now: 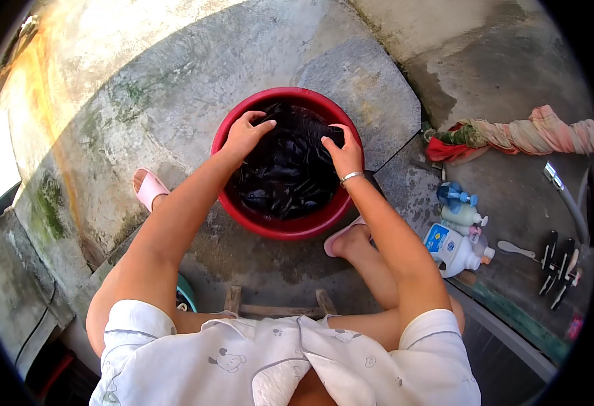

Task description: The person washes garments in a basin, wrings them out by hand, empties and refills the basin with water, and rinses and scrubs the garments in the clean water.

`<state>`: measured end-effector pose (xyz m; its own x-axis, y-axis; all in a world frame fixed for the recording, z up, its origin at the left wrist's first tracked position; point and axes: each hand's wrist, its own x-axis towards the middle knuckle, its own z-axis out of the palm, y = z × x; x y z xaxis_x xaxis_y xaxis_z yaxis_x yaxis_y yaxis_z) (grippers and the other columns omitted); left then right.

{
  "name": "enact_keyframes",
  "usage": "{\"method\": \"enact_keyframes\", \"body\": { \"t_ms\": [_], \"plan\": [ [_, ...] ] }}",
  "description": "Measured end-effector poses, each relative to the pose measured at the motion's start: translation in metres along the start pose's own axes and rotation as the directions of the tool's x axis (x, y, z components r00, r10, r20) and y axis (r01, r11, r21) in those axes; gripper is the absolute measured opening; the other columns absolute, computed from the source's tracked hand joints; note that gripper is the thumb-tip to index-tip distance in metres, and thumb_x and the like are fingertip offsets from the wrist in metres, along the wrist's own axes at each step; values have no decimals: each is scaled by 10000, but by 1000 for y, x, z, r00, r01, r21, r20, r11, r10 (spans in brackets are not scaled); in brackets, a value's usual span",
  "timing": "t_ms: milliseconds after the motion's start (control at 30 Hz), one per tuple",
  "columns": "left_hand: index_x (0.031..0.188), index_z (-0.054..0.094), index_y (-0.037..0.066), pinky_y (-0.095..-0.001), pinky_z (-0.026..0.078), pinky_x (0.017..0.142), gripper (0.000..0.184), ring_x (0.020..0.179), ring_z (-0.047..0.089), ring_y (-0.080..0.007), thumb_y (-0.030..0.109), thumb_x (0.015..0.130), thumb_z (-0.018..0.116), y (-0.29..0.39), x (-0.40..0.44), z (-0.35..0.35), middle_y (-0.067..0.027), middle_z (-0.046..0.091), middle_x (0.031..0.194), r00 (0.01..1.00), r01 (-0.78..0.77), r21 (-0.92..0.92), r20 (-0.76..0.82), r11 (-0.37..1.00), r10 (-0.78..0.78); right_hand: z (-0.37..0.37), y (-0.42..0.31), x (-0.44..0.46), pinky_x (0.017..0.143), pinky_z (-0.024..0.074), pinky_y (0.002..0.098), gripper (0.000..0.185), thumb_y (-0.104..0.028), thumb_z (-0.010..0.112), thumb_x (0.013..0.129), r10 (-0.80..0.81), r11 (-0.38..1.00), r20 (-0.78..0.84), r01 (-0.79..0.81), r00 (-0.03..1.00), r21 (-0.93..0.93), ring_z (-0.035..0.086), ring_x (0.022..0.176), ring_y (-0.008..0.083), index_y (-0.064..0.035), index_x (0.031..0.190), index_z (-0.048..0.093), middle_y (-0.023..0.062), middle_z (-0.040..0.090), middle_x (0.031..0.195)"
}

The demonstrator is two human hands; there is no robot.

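Note:
A round red basin stands on the concrete between my feet, with dark wet cloth inside it. Over the basin's upper left part is my left hand, thumb and fingers apart, close above the cloth. On the right side, my right hand wears a bracelet at the wrist and has its thumb and fingers around an edge of the dark cloth near the rim. Water glistens on the folds in the lower part of the basin.
On the right ledge are a white detergent jug, pump bottles, a white brush, black-handled tools, a hose and a twisted red and pale cloth. A teal bucket stands at lower left.

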<state>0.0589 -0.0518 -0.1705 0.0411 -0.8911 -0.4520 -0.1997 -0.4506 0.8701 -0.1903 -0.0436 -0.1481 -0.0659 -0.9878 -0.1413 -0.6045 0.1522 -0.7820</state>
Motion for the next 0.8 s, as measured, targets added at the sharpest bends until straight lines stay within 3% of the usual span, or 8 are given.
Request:
{"method": "enact_keyframes", "body": {
  "t_ms": [33, 67, 167, 333, 500, 700, 767, 800],
  "plan": [
    [1251, 543, 88, -389, 461, 911, 481, 1070, 571, -318, 276, 826, 668, -10, 5, 19, -155, 579, 1138, 970, -176, 364, -97, 915, 225, 13, -11, -3, 840, 477, 354, 319, -189, 676, 794, 8, 994, 17, -6, 1000, -110, 596, 899, 322, -150, 1104, 610, 83, 627, 993],
    [1250, 545, 101, -417, 454, 918, 458, 1121, 533, -340, 279, 841, 651, -7, -3, 35, -164, 525, 1223, 956, -201, 423, -114, 883, 272, 37, 16, 0, 908, 439, 385, 343, -200, 671, 803, -224, 930, 33, 224, 974, -293, 537, 1054, 316, -190, 1141, 610, 58, 594, 1093],
    [1403, 373, 154, -518, 340, 1016, 585, 1249, 410, -320, 218, 865, 594, -36, -1, 62, -140, 399, 1377, 895, -311, 745, 22, 590, 445, 73, 15, -13, 1050, 297, 539, 571, -211, 680, 803, -208, 780, 166, 266, 964, -566, 331, 1318, 318, -286, 1334, 484, 45, 383, 1411],
    [1449, 263, 99, -514, 149, 1142, 677, 1346, 309, -335, 178, 846, 563, -79, 1, 71, -176, 335, 1435, 911, -326, 781, 109, 533, 399, 100, 54, -19, 1072, 231, 563, 700, -227, 723, 742, -235, 770, 224, 321, 946, -551, 264, 1361, 340, -311, 1372, 429, 41, 344, 1449],
    [1450, 274, 92, -505, 226, 1117, 672, 1336, 329, -341, 126, 828, 525, -92, 22, 67, -193, 342, 1435, 881, -409, 783, 206, 468, 425, 105, 69, 1, 1064, 178, 612, 788, -270, 738, 697, -210, 716, 363, 396, 908, -576, 260, 1360, 351, -257, 1405, 394, 84, 379, 1430],
    [1362, 415, 54, -444, 329, 1073, 528, 1271, 420, -372, 57, 840, 497, -81, 16, 39, -190, 411, 1411, 832, -503, 730, 261, 463, 490, 72, 62, 17, 1072, 286, 399, 504, -207, 577, 857, -245, 694, 450, 479, 859, -537, 426, 1284, 268, -153, 1348, 473, 126, 466, 1380],
    [1305, 473, 38, -419, 411, 1000, 443, 1158, 522, -365, 52, 863, 471, -82, 10, 21, -229, 504, 1307, 887, -458, 542, 226, 705, 403, 54, 67, 22, 955, 410, 385, 361, -226, 570, 885, -28, 998, 347, 8, 937, 60, 558, 1137, 319, -103, 1225, 577, 170, 615, 1179],
    [1220, 523, 7, -440, 460, 905, 347, 1030, 575, -402, 57, 883, 458, -67, 0, 6, -254, 605, 1105, 900, -432, 519, 200, 737, 387, 38, 62, 21, 927, 427, 376, 357, -246, 564, 898, 62, 993, 269, -87, 961, 80, 582, 1082, 337, -72, 1209, 576, 193, 631, 1122]
  ]
}}
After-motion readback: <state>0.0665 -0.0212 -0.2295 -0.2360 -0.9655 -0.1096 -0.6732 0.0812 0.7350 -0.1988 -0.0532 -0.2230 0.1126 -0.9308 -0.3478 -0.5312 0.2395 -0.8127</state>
